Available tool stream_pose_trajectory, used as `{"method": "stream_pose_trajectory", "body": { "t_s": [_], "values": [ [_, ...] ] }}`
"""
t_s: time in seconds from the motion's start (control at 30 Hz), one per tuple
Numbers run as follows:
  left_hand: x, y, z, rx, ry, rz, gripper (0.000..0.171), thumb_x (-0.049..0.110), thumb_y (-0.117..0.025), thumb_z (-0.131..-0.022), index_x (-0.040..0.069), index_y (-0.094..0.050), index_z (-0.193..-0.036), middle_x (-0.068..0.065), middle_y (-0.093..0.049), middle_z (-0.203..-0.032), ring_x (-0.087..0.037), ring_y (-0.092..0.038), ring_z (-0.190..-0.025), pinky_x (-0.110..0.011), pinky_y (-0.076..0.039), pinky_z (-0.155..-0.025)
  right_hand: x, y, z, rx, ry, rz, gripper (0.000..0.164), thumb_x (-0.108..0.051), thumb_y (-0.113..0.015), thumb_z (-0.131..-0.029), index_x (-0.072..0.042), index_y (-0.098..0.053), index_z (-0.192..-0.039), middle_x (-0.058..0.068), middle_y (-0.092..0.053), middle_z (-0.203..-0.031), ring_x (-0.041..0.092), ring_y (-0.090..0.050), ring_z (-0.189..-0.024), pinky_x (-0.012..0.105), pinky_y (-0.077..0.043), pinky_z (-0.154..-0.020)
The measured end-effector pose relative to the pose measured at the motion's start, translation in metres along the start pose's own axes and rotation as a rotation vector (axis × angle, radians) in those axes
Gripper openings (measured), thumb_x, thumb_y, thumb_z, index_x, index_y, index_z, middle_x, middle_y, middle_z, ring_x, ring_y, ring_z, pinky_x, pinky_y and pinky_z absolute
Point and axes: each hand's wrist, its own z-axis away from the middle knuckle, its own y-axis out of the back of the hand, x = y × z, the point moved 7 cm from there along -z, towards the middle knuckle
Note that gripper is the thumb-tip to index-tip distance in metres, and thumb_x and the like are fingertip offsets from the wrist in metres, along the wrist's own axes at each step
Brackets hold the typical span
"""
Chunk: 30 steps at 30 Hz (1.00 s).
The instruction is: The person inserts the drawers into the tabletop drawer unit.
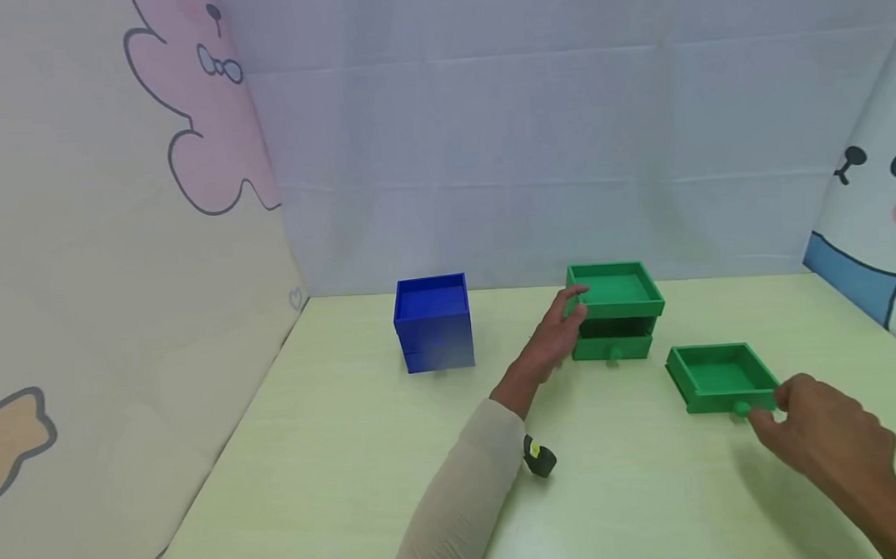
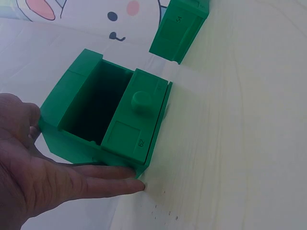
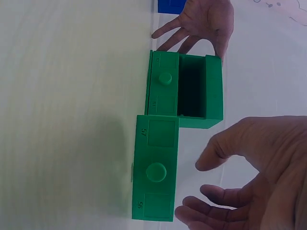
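A small green drawer cabinet (image 1: 618, 310) stands near the back of the table. Its upper slot is a dark gap, and the lower drawer (image 2: 139, 110) with a round knob sits in place. My left hand (image 1: 551, 337) rests against the cabinet's left side, fingers straight along the wall and thumb up by the top edge. To the cabinet's right and nearer to me, a separate green drawer (image 1: 712, 404) lies on the table, knob towards me. My right hand (image 1: 837, 429) hovers beside that drawer's front, thumb and fingers parted, nothing between them in the right wrist view.
Left of the green cabinet stands a blue box (image 1: 437, 340) of similar size with a recessed top. A pale curtain (image 1: 473, 162) hangs along the table's back edge. Printed cloth (image 1: 117, 269) borders the left side. A black device (image 1: 539, 457) is on my left wrist.
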Motion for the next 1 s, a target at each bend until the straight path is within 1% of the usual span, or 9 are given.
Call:
{"method": "stream_pose_trajectory", "body": {
  "t_s": [0.13, 0.2, 0.27, 0.43, 0.53, 0.63, 0.8, 0.9, 1.0],
  "values": [
    [-0.001, -0.002, 0.001, -0.024, -0.009, 0.014, 0.037, 0.047, -0.037, -0.107, 0.047, -0.04, -0.143, -0.001, -0.032, -0.159, -0.034, -0.041, -0.138, -0.066, -0.041, -0.097, 0.009, -0.019, -0.004, -0.136, 0.011, 0.03, 0.065, -0.046, -0.067, -0.087, 0.014, -0.058, -0.111, 0.03, -0.062, -0.101, 0.034, -0.059, -0.074, 0.052, -0.046, -0.056],
    [-0.001, -0.003, 0.001, -0.028, -0.011, 0.019, 0.037, 0.047, -0.037, -0.107, 0.047, -0.04, -0.144, -0.003, -0.032, -0.159, -0.035, -0.041, -0.138, -0.066, -0.041, -0.096, 0.012, -0.026, -0.006, -0.174, 0.011, 0.033, 0.069, -0.051, -0.067, -0.087, 0.013, -0.058, -0.112, 0.033, -0.061, -0.106, 0.036, -0.06, -0.076, 0.053, -0.046, -0.058],
    [0.0, -0.003, 0.002, -0.026, -0.012, 0.017, 0.037, 0.047, -0.038, -0.107, 0.046, -0.04, -0.143, -0.004, -0.032, -0.159, -0.034, -0.04, -0.138, -0.066, -0.041, -0.096, 0.013, -0.03, -0.008, -0.192, 0.018, 0.029, 0.073, -0.054, -0.067, -0.087, 0.014, -0.058, -0.114, 0.033, -0.061, -0.108, 0.036, -0.06, -0.077, 0.052, -0.047, -0.058],
    [0.002, -0.002, 0.003, -0.014, -0.015, 0.011, 0.038, 0.046, -0.038, -0.107, 0.044, -0.04, -0.144, -0.005, -0.033, -0.159, -0.034, -0.04, -0.138, -0.066, -0.04, -0.097, 0.013, -0.032, -0.012, -0.185, 0.046, -0.011, 0.079, -0.059, -0.067, -0.086, 0.013, -0.059, -0.117, 0.027, -0.065, -0.102, 0.033, -0.061, -0.077, 0.048, -0.047, -0.058],
    [0.002, -0.001, 0.003, -0.007, -0.015, 0.006, 0.038, 0.046, -0.037, -0.107, 0.044, -0.04, -0.145, -0.004, -0.033, -0.158, -0.034, -0.041, -0.138, -0.065, -0.041, -0.097, 0.011, -0.033, -0.013, -0.185, 0.054, -0.022, 0.077, -0.058, -0.067, -0.086, 0.013, -0.06, -0.114, 0.024, -0.067, -0.096, 0.032, -0.061, -0.076, 0.047, -0.047, -0.058],
    [0.002, 0.0, 0.003, -0.003, -0.012, 0.002, 0.037, 0.046, -0.038, -0.107, 0.045, -0.04, -0.144, -0.001, -0.034, -0.158, -0.032, -0.042, -0.138, -0.063, -0.041, -0.099, 0.01, -0.034, -0.015, -0.188, 0.059, -0.026, 0.073, -0.056, -0.067, -0.088, 0.013, -0.061, -0.112, 0.02, -0.067, -0.089, 0.03, -0.06, -0.074, 0.045, -0.047, -0.058],
    [0.002, 0.001, 0.003, 0.005, -0.009, -0.005, 0.036, 0.046, -0.038, -0.107, 0.047, -0.041, -0.143, 0.003, -0.036, -0.156, -0.032, -0.042, -0.137, -0.062, -0.04, -0.1, 0.008, -0.033, -0.019, -0.174, 0.073, -0.053, 0.069, -0.054, -0.064, -0.09, 0.012, -0.063, -0.109, 0.01, -0.062, -0.078, 0.027, -0.055, -0.07, 0.043, -0.045, -0.056],
    [0.002, 0.001, 0.002, 0.002, -0.011, -0.004, 0.036, 0.045, -0.038, -0.107, 0.046, -0.041, -0.143, 0.003, -0.035, -0.157, -0.032, -0.042, -0.138, -0.062, -0.04, -0.1, 0.008, -0.032, -0.022, -0.168, 0.083, -0.067, 0.069, -0.054, -0.061, -0.092, 0.012, -0.064, -0.109, 0.01, -0.061, -0.077, 0.026, -0.055, -0.07, 0.043, -0.045, -0.055],
    [0.003, 0.0, 0.002, -0.004, -0.013, -0.002, 0.036, 0.045, -0.037, -0.107, 0.046, -0.041, -0.144, 0.003, -0.034, -0.157, -0.032, -0.041, -0.138, -0.063, -0.041, -0.099, 0.009, -0.031, -0.024, -0.164, 0.093, -0.066, 0.071, -0.056, -0.059, -0.092, 0.012, -0.063, -0.112, 0.014, -0.063, -0.081, 0.028, -0.057, -0.071, 0.044, -0.045, -0.055]
  ]
}}
